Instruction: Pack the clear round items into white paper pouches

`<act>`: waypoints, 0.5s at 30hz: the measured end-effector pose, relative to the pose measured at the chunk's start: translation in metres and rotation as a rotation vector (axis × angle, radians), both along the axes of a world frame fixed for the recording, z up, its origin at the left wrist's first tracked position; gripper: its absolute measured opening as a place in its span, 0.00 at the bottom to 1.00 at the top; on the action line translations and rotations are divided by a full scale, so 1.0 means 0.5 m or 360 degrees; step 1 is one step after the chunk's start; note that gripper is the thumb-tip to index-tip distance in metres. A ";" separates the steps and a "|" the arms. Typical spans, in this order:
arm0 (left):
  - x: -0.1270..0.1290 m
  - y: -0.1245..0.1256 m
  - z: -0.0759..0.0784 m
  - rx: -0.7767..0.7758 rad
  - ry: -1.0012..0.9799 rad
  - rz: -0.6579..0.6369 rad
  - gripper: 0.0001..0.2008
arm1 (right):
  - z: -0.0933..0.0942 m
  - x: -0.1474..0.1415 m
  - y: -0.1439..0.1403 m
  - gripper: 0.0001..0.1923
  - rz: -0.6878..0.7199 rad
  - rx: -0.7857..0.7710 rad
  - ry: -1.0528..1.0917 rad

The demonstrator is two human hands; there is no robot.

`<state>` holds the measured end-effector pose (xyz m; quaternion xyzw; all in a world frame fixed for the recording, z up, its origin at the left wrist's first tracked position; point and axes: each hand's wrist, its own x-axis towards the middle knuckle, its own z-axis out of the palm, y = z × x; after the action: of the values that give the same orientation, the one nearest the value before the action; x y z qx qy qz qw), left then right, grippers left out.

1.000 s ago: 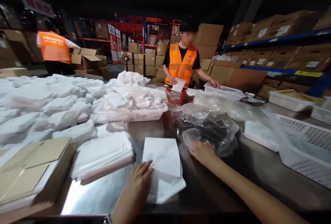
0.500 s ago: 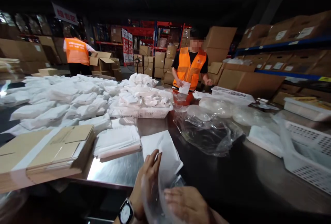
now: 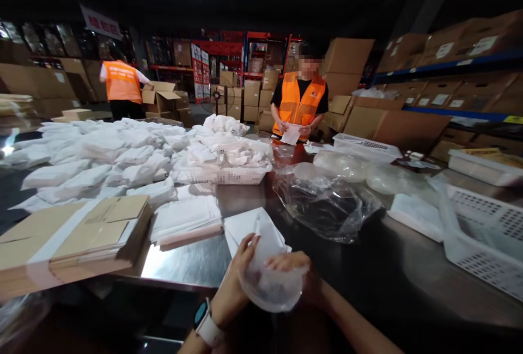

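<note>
While left hand, right hand pinch clear piece, plastic film, basket lie beyond.

Metal table across the frame, banded cardboard at lower left, heaped white packets at left, white stack left of centre, packet-filled basket at centre, white sheets at lower centre, clear plastic right of centre, perforated basket at right

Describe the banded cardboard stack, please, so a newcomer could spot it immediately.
On the metal table, find the large heap of white packages. In front, at lower left, lies the flat cardboard stack, brown and crossed by a white band, unlike the white stack beside it.
</note>
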<state>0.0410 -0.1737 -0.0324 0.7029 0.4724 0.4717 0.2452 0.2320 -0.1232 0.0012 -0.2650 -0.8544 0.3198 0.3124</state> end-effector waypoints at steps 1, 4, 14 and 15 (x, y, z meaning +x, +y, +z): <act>0.001 0.003 0.004 -0.0002 0.0001 -0.0002 0.34 | 0.004 0.000 0.004 0.33 0.0017 0.0003 0.0021; 0.005 0.018 0.007 -0.0042 -0.0004 0.0013 0.34 | 0.013 0.006 0.020 0.21 0.0004 0.0052 0.0045; -0.017 0.069 0.006 -0.0050 0.0176 -0.0061 0.43 | -0.010 0.023 0.048 0.20 0.0599 0.0544 -0.0402; -0.025 0.071 0.011 -0.0061 0.0191 -0.0134 0.44 | -0.011 0.023 0.049 0.18 0.0623 0.0612 -0.0446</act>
<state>0.0286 -0.1384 -0.0271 0.7445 0.4652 0.4088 0.2494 0.2435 -0.0985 -0.0045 -0.0728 -0.9688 0.1668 0.1683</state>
